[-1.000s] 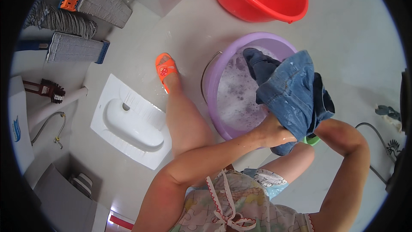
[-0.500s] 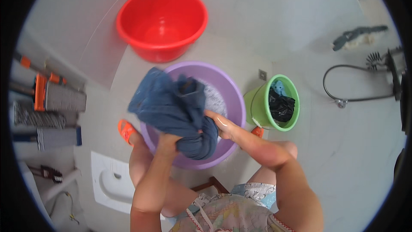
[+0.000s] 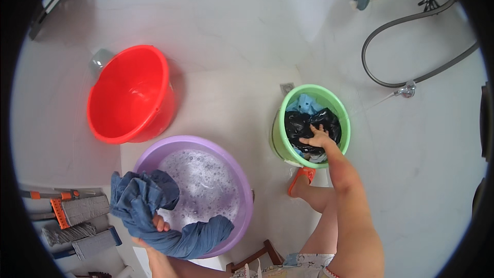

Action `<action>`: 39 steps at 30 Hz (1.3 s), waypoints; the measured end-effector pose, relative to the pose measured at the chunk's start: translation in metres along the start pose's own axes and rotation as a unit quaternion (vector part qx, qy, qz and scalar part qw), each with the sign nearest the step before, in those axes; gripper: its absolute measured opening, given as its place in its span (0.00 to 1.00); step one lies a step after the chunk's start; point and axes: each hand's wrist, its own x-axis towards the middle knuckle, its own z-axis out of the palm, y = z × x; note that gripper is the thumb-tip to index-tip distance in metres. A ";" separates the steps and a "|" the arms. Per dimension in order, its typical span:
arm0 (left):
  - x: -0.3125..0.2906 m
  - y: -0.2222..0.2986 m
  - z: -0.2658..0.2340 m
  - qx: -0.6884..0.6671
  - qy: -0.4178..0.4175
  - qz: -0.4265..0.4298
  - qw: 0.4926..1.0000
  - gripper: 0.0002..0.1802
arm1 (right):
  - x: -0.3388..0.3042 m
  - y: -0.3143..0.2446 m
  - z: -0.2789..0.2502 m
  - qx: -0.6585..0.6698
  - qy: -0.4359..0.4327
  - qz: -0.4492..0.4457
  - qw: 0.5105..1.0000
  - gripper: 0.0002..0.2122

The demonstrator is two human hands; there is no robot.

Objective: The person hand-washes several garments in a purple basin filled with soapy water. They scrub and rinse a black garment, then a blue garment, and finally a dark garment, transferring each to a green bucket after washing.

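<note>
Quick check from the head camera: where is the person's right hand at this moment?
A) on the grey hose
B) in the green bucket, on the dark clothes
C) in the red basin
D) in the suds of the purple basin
B: the right hand reaches into the green bucket and rests on the dark clothes there, while the left hand holds the blue denim garment at the purple basin.

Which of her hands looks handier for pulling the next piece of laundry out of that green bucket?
The right hand, probably. It already rests on the black clothes inside the green bucket. The left hand is busy gripping the wet blue garment over the rim of the purple basin of suds, well away from the bucket.
</note>
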 end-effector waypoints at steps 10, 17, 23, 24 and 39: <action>0.003 -0.010 -0.008 -0.034 0.009 -0.042 0.998 0.41 | 0.101 0.053 0.069 -0.176 -0.031 0.088 0.980 0.24; 0.004 -0.005 0.010 -0.063 0.116 -0.078 0.988 0.37 | 0.087 0.060 0.061 -0.447 -0.151 -0.147 0.869 0.17; -0.001 0.006 0.030 -0.081 0.087 -0.066 0.991 0.34 | -0.073 -0.048 -0.016 -0.017 0.232 -0.200 0.952 0.14; -0.005 0.008 0.032 -0.107 0.082 -0.068 0.989 0.34 | -0.112 -0.076 -0.020 0.081 0.309 -0.304 0.898 0.15; -0.032 0.022 0.045 -0.342 -0.043 -0.120 0.931 0.31 | -0.311 -0.338 0.209 0.754 -0.376 -0.300 0.447 0.36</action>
